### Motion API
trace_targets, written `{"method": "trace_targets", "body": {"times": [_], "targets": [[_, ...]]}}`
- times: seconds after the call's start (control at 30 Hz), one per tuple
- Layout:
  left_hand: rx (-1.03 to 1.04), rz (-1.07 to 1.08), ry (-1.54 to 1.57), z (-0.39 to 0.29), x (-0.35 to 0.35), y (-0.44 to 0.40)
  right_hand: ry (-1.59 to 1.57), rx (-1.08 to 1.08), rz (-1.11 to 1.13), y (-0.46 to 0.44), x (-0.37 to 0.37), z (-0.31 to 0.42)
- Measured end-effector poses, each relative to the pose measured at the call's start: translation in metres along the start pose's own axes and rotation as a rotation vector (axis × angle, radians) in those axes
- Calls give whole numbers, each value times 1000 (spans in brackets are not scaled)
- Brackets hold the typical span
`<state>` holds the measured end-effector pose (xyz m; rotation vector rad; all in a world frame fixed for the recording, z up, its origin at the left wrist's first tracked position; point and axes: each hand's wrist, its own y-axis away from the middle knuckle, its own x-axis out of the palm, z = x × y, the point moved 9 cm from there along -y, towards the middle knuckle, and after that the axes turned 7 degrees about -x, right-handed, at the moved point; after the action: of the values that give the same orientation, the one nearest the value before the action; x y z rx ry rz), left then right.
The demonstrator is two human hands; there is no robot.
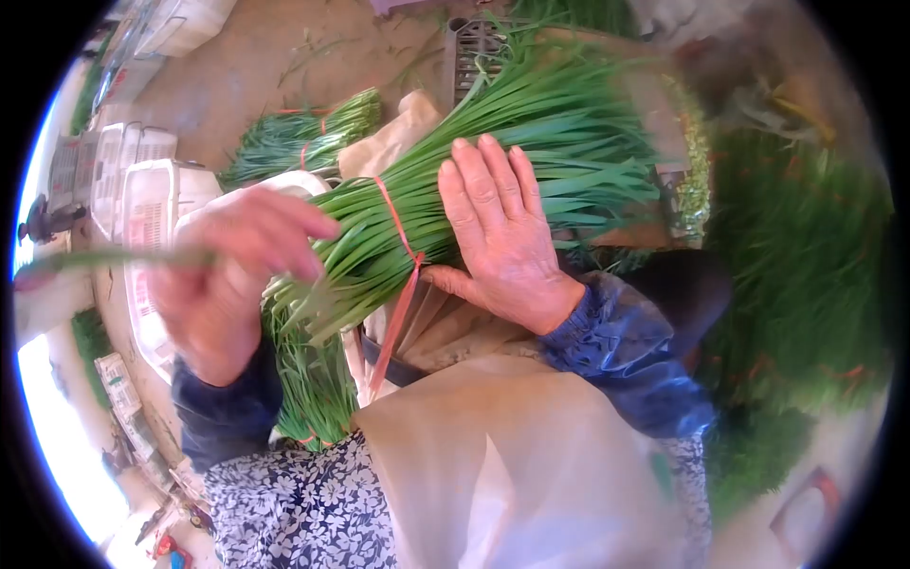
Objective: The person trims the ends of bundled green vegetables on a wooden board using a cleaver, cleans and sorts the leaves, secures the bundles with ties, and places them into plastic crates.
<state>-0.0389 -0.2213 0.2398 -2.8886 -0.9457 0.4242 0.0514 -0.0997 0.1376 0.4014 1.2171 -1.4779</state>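
Big green bundle (pixel 512 161) right under my right hand (pixel 502 232), red tie (pixel 399 223) around it
My right palm's flat on the leaves just beside the tie, fingers out straight and slightly spread, thumb off to the side. Left hand (pixel 232 275) is up by the bundle's narrower end, all blurry, with a thin green stalk (pixel 123 256) sticking out sideways from it, but honestly can't tell if the fingers are closed on it.

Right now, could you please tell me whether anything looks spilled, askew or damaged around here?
Green scraps lie scattered on the brown floor beyond the large bundle, like dropped trimmings. The long end of the red tie hangs loose, though that seems harmless.
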Motion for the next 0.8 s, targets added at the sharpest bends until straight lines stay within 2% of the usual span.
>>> {"method": "trace_targets", "body": {"times": [0.03,0.1,0.17,0.2,0.23,0.3,0.37,0.4,0.47,0.53,0.6,0.63,0.7,0.73,0.8], "targets": [[-106,-83,72,-2,-4,-6,8,10,15,3,2,-1],[-118,75,-228,-26,50,-43,111,-15,15,4,13,0],[100,369,-563,-28,79,-61,161,-37,16,13,19,1],[94,305,-733,-10,74,-64,238,-18,39,22,16,2],[99,245,-894,7,71,-68,12,84,92,22,-3,3],[55,257,-1007,40,56,-47,-45,121,69,35,-11,0],[-513,574,-832,93,60,-10,-151,107,42,42,-24,3],[-508,585,-819,90,63,-3,-146,120,51,48,-28,-4],[-383,454,-856,72,67,-6,-444,46,-190,62,-56,-21],[-338,461,-873,56,75,-5,-370,174,-398,62,-94,-37],[-223,427,-1054,43,78,-3,-254,188,-440,58,-116,-49],[-236,427,-1083,42,79,0,-252,200,-432,52,-118,-56],[-236,434,-1093,44,85,6,-50,176,-281,34,-107,-64],[-233,438,-1111,45,87,7,-50,180,-279,32,-103,-72],[-258,463,-1110,46,90,11,-88,84,-84,26,-75,-75]]}}
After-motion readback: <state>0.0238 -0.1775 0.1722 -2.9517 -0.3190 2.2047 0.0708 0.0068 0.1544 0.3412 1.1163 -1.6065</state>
